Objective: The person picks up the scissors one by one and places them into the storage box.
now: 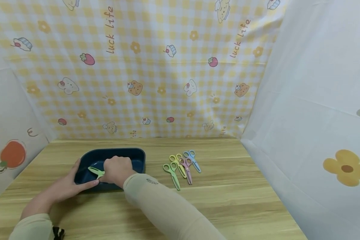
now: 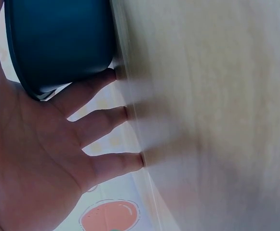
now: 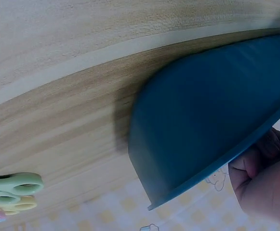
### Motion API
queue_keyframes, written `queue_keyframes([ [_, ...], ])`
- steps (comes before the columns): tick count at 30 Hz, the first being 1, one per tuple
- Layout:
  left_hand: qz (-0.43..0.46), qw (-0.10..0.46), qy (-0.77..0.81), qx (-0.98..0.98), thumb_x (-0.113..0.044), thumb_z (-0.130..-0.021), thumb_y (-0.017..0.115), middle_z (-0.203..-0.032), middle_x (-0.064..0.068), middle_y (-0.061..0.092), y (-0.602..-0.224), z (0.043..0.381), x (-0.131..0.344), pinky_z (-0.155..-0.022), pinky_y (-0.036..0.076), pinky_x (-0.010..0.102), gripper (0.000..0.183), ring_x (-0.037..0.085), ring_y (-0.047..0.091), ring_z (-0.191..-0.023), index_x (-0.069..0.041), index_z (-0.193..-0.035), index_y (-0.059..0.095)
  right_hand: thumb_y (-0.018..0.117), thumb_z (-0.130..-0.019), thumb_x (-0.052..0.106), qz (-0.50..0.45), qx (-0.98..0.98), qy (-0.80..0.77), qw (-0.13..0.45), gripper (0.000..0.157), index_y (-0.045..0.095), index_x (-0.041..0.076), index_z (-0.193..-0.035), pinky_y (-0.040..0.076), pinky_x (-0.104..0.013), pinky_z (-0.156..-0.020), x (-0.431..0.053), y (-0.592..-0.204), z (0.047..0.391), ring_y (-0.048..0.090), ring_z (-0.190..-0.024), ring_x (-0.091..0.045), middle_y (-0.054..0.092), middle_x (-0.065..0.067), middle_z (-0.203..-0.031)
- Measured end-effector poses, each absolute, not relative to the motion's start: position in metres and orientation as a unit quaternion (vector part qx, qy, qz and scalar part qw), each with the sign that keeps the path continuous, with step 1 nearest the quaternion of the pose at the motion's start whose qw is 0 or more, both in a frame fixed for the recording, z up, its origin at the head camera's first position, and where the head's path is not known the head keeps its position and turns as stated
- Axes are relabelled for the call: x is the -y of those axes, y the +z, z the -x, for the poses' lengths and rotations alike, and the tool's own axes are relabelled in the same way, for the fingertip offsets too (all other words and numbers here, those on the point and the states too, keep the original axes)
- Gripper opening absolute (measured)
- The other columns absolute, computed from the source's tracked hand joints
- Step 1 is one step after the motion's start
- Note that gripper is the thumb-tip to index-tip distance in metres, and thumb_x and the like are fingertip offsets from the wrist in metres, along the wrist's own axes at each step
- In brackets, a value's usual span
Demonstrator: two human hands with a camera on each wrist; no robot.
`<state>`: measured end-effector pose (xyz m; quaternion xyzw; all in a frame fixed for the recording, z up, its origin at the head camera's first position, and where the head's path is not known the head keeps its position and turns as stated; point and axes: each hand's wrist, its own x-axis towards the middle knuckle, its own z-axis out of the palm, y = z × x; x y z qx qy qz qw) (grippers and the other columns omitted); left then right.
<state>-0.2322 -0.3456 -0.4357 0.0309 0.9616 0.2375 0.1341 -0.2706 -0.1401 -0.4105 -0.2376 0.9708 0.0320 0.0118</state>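
A dark blue bin with rounded corners stands on the left of the table. My left hand is at its near left corner. In the left wrist view, its straight, spread fingers reach down to the tabletop beside the bin wall, and in the head view its thumb lies along the front rim. My right hand reaches inside the bin, fingers curled, and grips light green scissors; part of them shows left of the fist, the remainder hidden. The right wrist view shows only the bin's outer wall and part of the hand.
Right of the bin lie several scissors: a green pair, a yellow pair, a pink pair and a blue pair, close together. A yellow checked cloth hangs behind the wooden table; white cloth hangs at the sides.
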Motion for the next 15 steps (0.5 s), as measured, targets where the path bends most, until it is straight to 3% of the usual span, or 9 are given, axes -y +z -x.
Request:
queue_keyframes([
  [8, -0.024, 0.144, 0.241, -0.959, -0.075, -0.099, 0.052, -0.155, 0.060, 0.011, -0.435, 0.233, 0.345, -0.095, 0.048, 0.078, 0.129, 0.074, 0.045, -0.130, 0.002, -0.159, -0.032, 0.069, -0.089, 0.076, 0.229, -0.973, 0.031, 0.019, 0.042, 0.070, 0.035, -0.079, 0.047, -0.022, -0.059, 0.141, -0.404, 0.271, 0.056, -0.061, -0.004, 0.058, 0.014, -0.067],
  [15, -0.025, 0.140, 0.234, -0.962, -0.076, -0.099, 0.052, -0.154, 0.060, 0.014, -0.437, 0.234, 0.347, -0.094, 0.048, 0.078, 0.129, 0.074, 0.047, -0.128, 0.003, -0.160, -0.031, 0.070, -0.084, 0.081, 0.235, -0.972, 0.023, 0.002, 0.053, 0.064, 0.031, -0.068, 0.043, -0.022, -0.051, 0.133, -0.389, 0.271, 0.054, -0.054, -0.005, 0.044, 0.011, -0.057],
])
